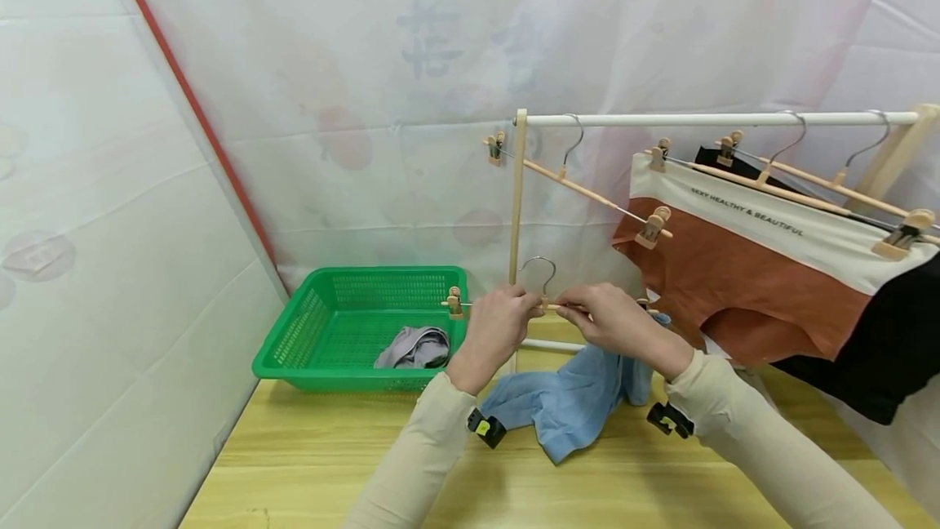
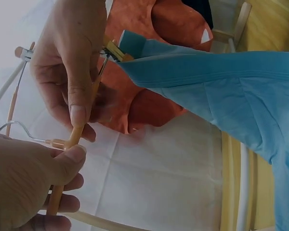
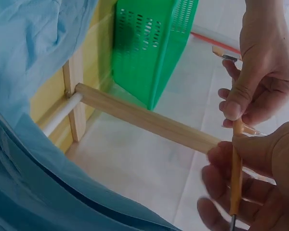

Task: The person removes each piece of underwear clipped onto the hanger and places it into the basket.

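My left hand (image 1: 499,329) and right hand (image 1: 613,318) pinch the wooden bar of a clip hanger (image 1: 551,307), one on each side of its metal hook. Thumbs and fingertips close on the bar in both wrist views. At the hanger's right end, a clip (image 2: 116,50) bites the waistband of blue underpants (image 2: 216,82). They dangle below that end, low over the table. The left clip (image 1: 455,303) carries nothing and overlaps the green basket's edge. In the right wrist view the blue cloth (image 3: 33,62) fills the left side.
A green basket (image 1: 294,372) with a grey crumpled garment (image 1: 414,348) stands left on the wooden table (image 1: 294,455). Behind the hands, a rack rail (image 1: 661,119) bears a bare clip hanger (image 1: 587,190), rust-and-white underpants (image 1: 734,251) and a black garment (image 1: 855,386).
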Tool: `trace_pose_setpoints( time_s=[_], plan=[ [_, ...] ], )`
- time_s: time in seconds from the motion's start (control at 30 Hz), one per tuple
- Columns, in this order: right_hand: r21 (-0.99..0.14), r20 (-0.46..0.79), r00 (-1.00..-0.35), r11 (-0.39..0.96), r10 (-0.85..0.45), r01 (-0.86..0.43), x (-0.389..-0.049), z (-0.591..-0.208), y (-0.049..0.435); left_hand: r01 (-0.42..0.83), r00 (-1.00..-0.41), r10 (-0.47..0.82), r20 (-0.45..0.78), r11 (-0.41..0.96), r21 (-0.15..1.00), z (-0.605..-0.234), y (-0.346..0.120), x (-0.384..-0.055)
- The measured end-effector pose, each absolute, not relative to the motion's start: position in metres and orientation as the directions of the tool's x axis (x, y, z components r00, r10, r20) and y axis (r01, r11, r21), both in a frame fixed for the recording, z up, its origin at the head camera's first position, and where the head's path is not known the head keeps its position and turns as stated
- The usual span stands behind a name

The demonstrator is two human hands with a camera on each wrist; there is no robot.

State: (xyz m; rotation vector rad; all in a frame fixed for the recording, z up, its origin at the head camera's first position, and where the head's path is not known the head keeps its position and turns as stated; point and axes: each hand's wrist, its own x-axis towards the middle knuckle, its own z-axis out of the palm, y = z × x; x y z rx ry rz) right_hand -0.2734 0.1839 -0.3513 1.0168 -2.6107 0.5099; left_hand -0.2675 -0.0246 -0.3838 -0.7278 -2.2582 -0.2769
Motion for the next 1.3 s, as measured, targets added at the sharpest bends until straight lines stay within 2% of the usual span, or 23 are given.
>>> trace_pose_setpoints(
  time_s=[0.13, 0.2, 0.4, 0.73, 0.97, 1.17, 1.3],
  plan=[
    [-0.114, 0.448, -0.677, 0.714, -0.584, -0.691, -0.269, -0.342, 0.191, 0.57, -0.564, 0.413, 0.716, 0.821, -0.024, -0.385, -0.028, -0.269],
    [-0.089, 0.47, -0.682, 0.739, -0.56, -0.668, -0.267, -0.337, 0.2, 0.569, -0.562, 0.411, 0.718, 0.822, -0.026, -0.385, -0.029, -0.269],
    [-0.178, 0.422, -0.759, 0.775, -0.496, -0.606, -0.264, -0.334, 0.235, 0.572, -0.548, 0.415, 0.726, 0.819, -0.035, -0.385, -0.031, -0.272],
    [-0.282, 0.471, -0.766, 0.748, -0.438, -0.601, -0.268, -0.355, 0.269, 0.576, -0.553, 0.421, 0.719, 0.817, -0.035, -0.391, -0.032, -0.276],
    [-0.285, 0.579, -0.702, 0.704, -0.415, -0.651, -0.271, -0.364, 0.272, 0.579, -0.561, 0.427, 0.709, 0.815, -0.032, -0.393, -0.032, -0.277],
    [-0.171, 0.688, -0.568, 0.66, -0.452, -0.732, -0.272, -0.369, 0.272, 0.588, -0.555, 0.424, 0.716, 0.809, -0.024, -0.392, -0.032, -0.278],
    [-0.141, 0.715, -0.527, 0.642, -0.46, -0.753, -0.274, -0.372, 0.273, 0.592, -0.56, 0.427, 0.71, 0.806, -0.018, -0.392, -0.031, -0.278]
  ],
)
